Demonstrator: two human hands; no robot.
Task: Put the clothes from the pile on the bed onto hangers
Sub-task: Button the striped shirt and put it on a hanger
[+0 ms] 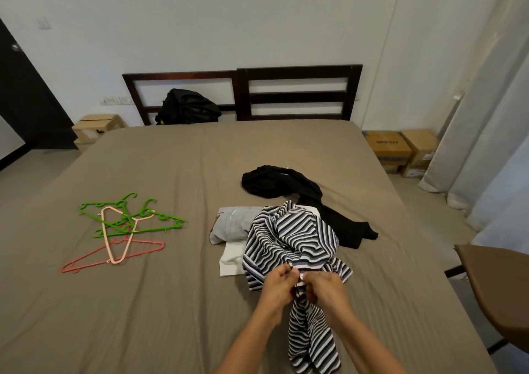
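Striped black, white and grey cloth, the shirt (292,239), is shown bunched on the near right part of the bed (171,159). It is gripped at one gathered point by the left hand (279,285) and the right hand (326,290). Both sets of fingers are curled round the cloth, and the two hands are held close together. One end of the shirt is heaped beyond the hands, and the other trails toward the viewer between the forearms.

Under and beside the heap, to its left, a grey garment (234,223) and a white garment (232,259) are laid. A black garment (286,186) is spread just behind the shirt and to its right.

Well apart, on the left of the bed, the hangers are piled across one another: green hangers (134,216), a cream hanger (120,236) and a red hanger (111,256).

A black bag (187,110) is propped against the dark headboard (297,93). Cardboard boxes (392,150) are set on the floor at the right by a curtain (492,116), and a brown chair (501,287) is cut off by the right edge.
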